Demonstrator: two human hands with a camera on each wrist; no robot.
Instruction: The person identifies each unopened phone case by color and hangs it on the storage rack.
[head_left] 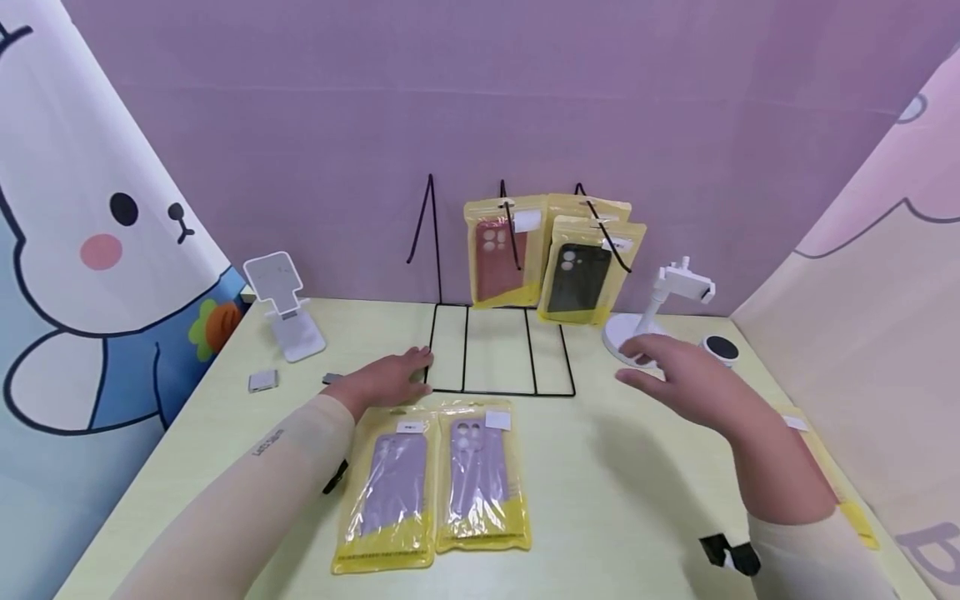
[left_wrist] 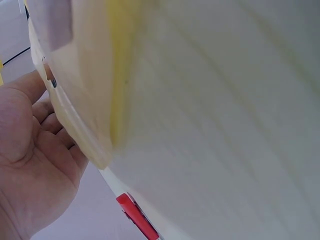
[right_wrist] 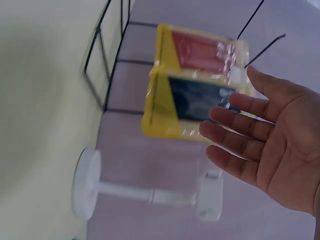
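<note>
My left hand is over the table with its fingers relaxed, beside the front left corner of a black wire display rack. Just below it lies a yellow-edged clear pouch with a purple phone case inside. In the left wrist view the pouch's top edge overlaps the fingers. A second pouch with a purple case lies against its right side. My right hand hovers at the right, palm facing inward, fingers spread and holding nothing. Pouches with a red case and a black case hang on the rack's hooks.
A white phone stand and a small grey-white block are at the left. At the back right stands a white stand with a round base, near a round black-topped item. Another yellow pouch lies partly behind my right forearm.
</note>
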